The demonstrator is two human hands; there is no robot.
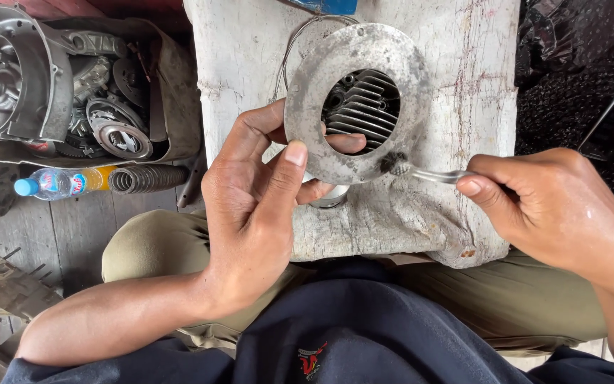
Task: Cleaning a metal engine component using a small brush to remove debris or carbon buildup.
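We hold a flat, grey metal ring plate (353, 99) up over a worn, whitish wooden block (456, 92) that serves as our surface. Our left hand (257, 213) pinches the plate's rim at its seven o'clock, thumb pressed on the face and fingers curled behind it, one fingertip showing through the central opening. Our right hand (556, 206), at four o'clock from the plate, is closed around the thin handle of a small wire brush (421, 172), whose dark bristle head touches the plate's lower edge at five o'clock. Through the plate's hole we see a finned engine cylinder (364, 107) resting on the block behind it. Well apart, at nine o'clock, a tray of engine casings and clutch parts (72, 85) sits on the plank floor (58, 235), with a coiled black spring (147, 178) and a plastic bottle (55, 183) lying just beside it. Our knees in olive trousers (143, 249) frame the block below.
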